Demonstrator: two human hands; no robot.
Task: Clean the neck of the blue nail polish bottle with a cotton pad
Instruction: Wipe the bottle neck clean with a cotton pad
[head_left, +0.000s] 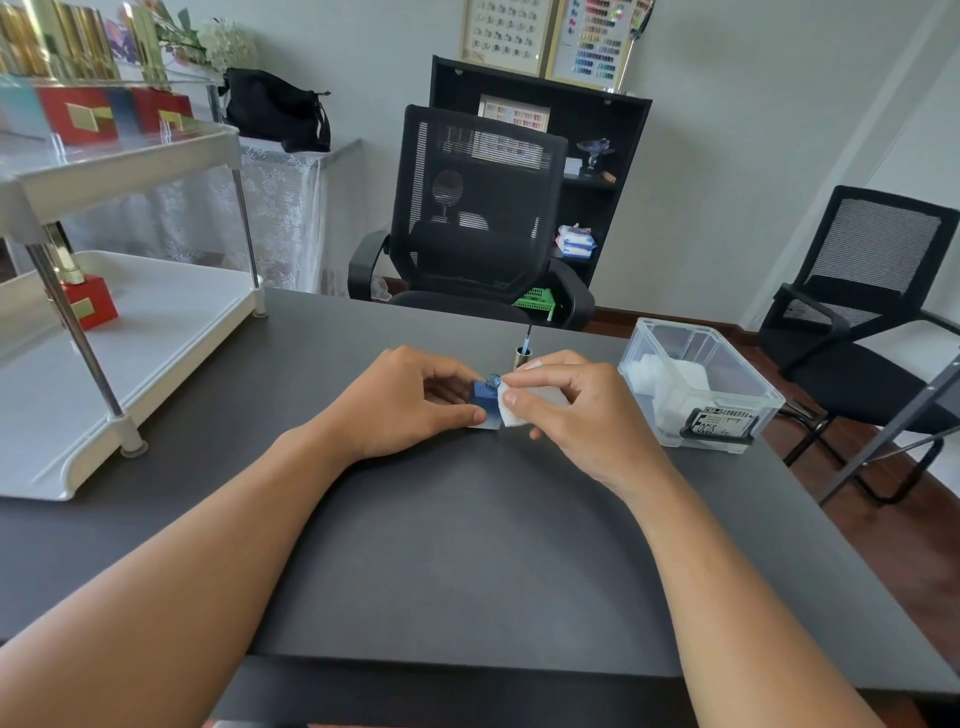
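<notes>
We find the left hand (415, 402) gripping the upright blue bottle (480, 397); the right hand (571, 400) pinches the cotton pad (511, 410) touching its neck's right side.

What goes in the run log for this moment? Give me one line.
step: wiping neck | left hand: holds blue bottle | right hand: pinches cotton pad at neck | cap with brush: off, behind bottle

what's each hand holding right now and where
Left hand grips the blue nail polish bottle by its body; right hand pinches the cotton pad against its neck.
</notes>
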